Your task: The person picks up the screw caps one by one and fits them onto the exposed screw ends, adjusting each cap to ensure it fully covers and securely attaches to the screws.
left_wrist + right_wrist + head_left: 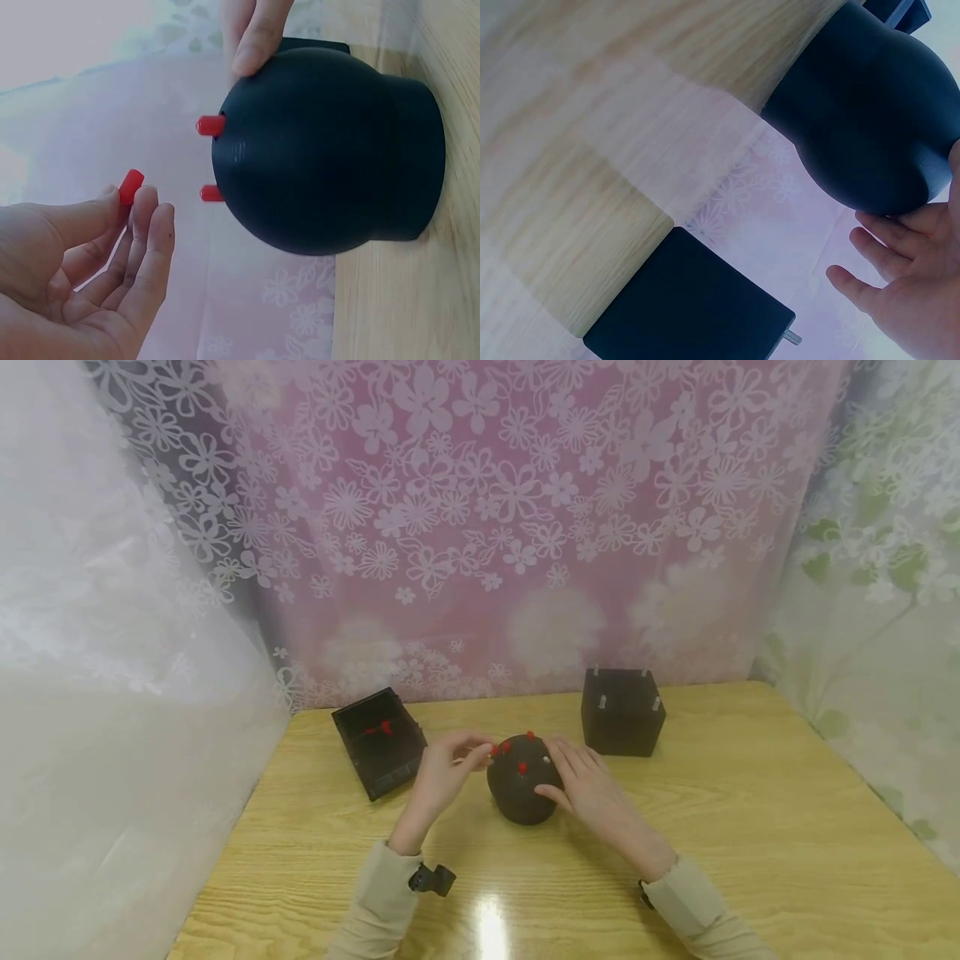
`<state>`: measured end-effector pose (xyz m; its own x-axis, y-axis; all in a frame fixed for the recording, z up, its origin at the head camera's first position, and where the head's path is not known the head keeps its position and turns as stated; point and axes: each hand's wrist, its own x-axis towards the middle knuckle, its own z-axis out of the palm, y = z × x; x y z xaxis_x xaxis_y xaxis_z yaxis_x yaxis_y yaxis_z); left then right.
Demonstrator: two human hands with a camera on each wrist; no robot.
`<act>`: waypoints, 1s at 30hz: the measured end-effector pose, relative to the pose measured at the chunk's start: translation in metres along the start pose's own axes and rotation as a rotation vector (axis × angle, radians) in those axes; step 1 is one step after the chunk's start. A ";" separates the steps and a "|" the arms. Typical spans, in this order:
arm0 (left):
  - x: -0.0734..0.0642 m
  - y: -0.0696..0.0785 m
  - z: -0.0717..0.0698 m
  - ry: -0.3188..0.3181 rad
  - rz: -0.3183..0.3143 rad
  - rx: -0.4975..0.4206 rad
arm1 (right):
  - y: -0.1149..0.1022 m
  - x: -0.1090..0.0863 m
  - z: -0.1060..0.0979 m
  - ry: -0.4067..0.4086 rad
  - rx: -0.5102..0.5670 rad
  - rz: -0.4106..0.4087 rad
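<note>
A black ball-shaped piece (525, 802) on a short round base stands on the table. Several red caps (212, 125) stick out of its top, along with one small silver stud (546, 759). My left hand (448, 768) is at the ball's upper left, pinching a small red cap (130, 187) between thumb and fingertips. In the left wrist view that cap is held apart from the ball, its end tipped up. My right hand (596, 793) rests on the ball's right side with extended fingers, the thumb toward the front.
Left of the ball lies a black tray (375, 756) with a few small red pieces inside. Behind and to the right stands a black box (621, 727) with several silver studs on top. A flowered curtain (480, 527) hangs along the wooden table's (300, 877) back edge.
</note>
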<state>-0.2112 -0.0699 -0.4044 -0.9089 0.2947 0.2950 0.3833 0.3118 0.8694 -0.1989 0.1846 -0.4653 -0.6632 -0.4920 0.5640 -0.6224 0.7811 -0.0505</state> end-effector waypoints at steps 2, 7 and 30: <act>0.002 0.001 0.002 -0.008 0.023 -0.011 | 0.000 0.001 0.000 0.003 0.004 -0.005; 0.007 0.004 0.008 -0.023 0.053 -0.008 | 0.000 0.002 -0.001 -0.002 0.008 -0.006; 0.036 0.021 0.041 -0.017 0.302 0.417 | 0.001 -0.001 0.001 0.020 -0.006 -0.024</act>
<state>-0.2292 -0.0153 -0.3918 -0.7459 0.4406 0.4994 0.6645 0.5434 0.5131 -0.1996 0.1858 -0.4665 -0.6397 -0.5024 0.5817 -0.6350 0.7719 -0.0317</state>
